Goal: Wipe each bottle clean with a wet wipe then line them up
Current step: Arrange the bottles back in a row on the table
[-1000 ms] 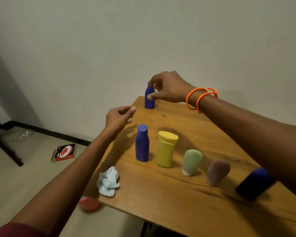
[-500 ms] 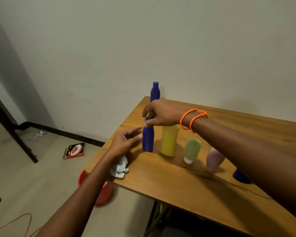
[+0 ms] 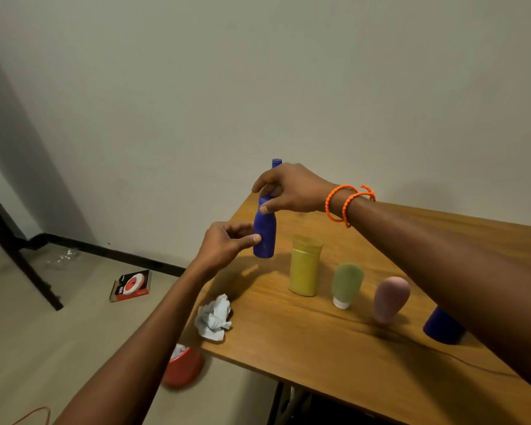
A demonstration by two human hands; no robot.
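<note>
My right hand (image 3: 292, 191) pinches the neck of a small blue bottle (image 3: 265, 234) and holds it just above the wooden table (image 3: 319, 348). My left hand (image 3: 227, 243) meets the bottle's lower left side with thumb and fingertips. A crumpled white wipe (image 3: 214, 318) lies near the table's left edge. In a row stand a yellow bottle (image 3: 304, 266), a green tube (image 3: 347, 283), a pink tube (image 3: 390, 299) and a dark blue bottle (image 3: 440, 328) partly hidden by my right arm. The cap of a taller blue bottle (image 3: 276, 162) shows behind my right hand.
A red bin (image 3: 183, 368) with used wipes sits on the floor under the table's left corner. A red and black box (image 3: 131, 286) lies on the floor further left. The wall runs right behind the table.
My right hand left the tall blue bottle at the back, gripped the small blue one beside the yellow bottle and lifted it. My left hand came up to its side.
</note>
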